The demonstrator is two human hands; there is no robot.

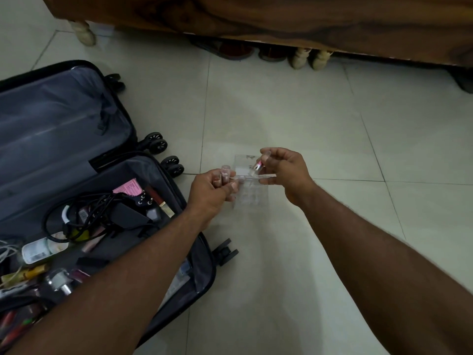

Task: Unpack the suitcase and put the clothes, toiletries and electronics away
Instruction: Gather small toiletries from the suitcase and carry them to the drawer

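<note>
An open dark suitcase (76,139) lies on the floor at the left. Its near half holds black cables (84,208), a charger, small bottles and cosmetics. Over the tiles to its right, my left hand (212,193) grips a small tube and the left edge of a clear plastic pouch (252,190). My right hand (286,172) pinches a small pink-labelled vial (257,167) and the pouch's right edge. The pouch hangs between both hands.
A wooden bed frame (281,19) with pale turned legs (85,33) runs across the top, with shoes (235,51) beneath it. Pale floor tiles (281,111) stretch between the bed and my hands. The suitcase wheels (156,143) stick out to the right.
</note>
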